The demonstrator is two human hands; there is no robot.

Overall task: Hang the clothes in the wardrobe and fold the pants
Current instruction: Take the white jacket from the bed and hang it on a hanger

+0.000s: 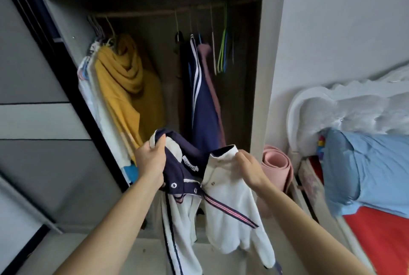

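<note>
Facing an open wardrobe (261, 75) that fills the upper centre of the frame. Bounded at left by a grey sliding door (33, 119) with a dark edge, at right by its own pale side and a bare wall (343, 20). Open room on the rail (177, 10) at upper centre, between a yellow hoodie (126, 88) at centre left and a navy striped garment (203, 108) at centre; a little more to the right of the empty hangers (222, 53).

Holding a jacket (223, 203) at lower centre, in front of the wardrobe's lower part, on no hanger. Gripping its navy collar side with the left hand (152, 159), fingers curled round the edge; pinching the white collar tip with the right hand (250, 168). Spread open between the two, with sleeves hanging toward the bottom edge.

Just right of the wardrobe, at centre right: a rolled pink mat (276, 166), upright, standing between wardrobe and bed (380, 237), near the right forearm. On the red-sheeted bed, a blue pillow (365, 170) against a white tufted headboard (332, 110). Beside the striped garment, touching it, a dusty pink garment (208, 71).

Fleecy white outside on the jacket, smooth navy lining, round metal snaps, striped ribbing along the hem. Thin hangers in green, blue and white. Soft, slumped hood on the hoodie.
</note>
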